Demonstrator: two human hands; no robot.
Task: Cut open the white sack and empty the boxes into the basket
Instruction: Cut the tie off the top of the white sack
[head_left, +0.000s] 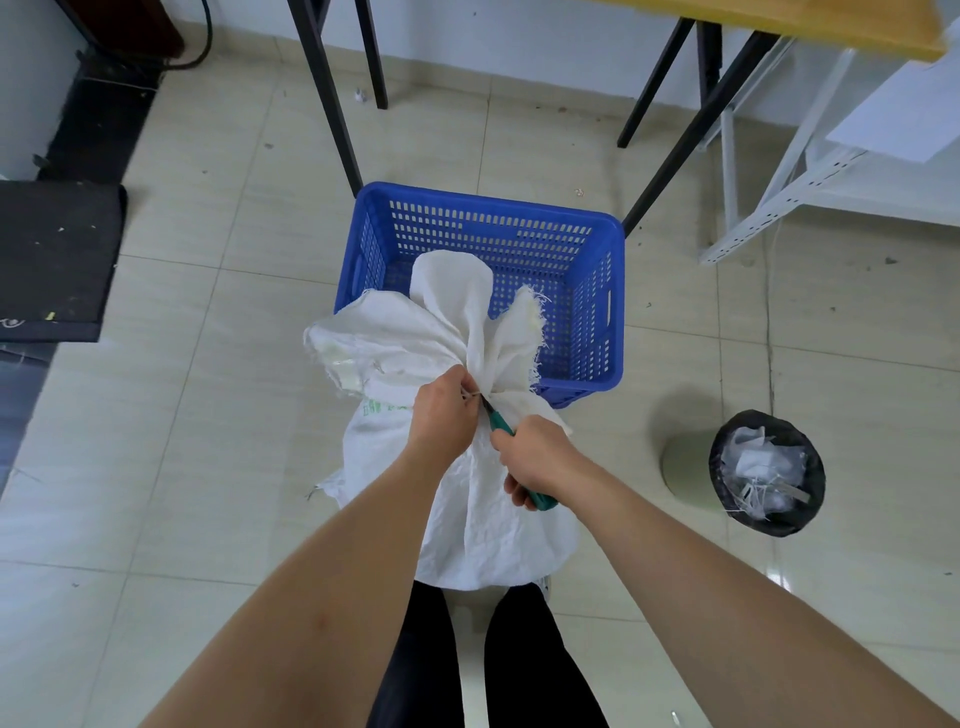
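A white woven sack (467, 499) stands on the floor between my legs, its neck tied shut and its loose top flopping over the near rim of the blue plastic basket (592, 291). My left hand (441, 415) pinches the tie at the sack's neck. My right hand (535, 457) grips green-handled scissors (540, 499), whose blades point at the tie beside my left fingers. The boxes are hidden inside the sack. What I can see of the basket holds nothing.
A black-lined bin (766, 473) with white scraps stands on the floor to the right. Black table legs (332, 104) rise behind the basket. A white metal rack (779, 197) is at the far right, a dark mat (52, 260) at the left.
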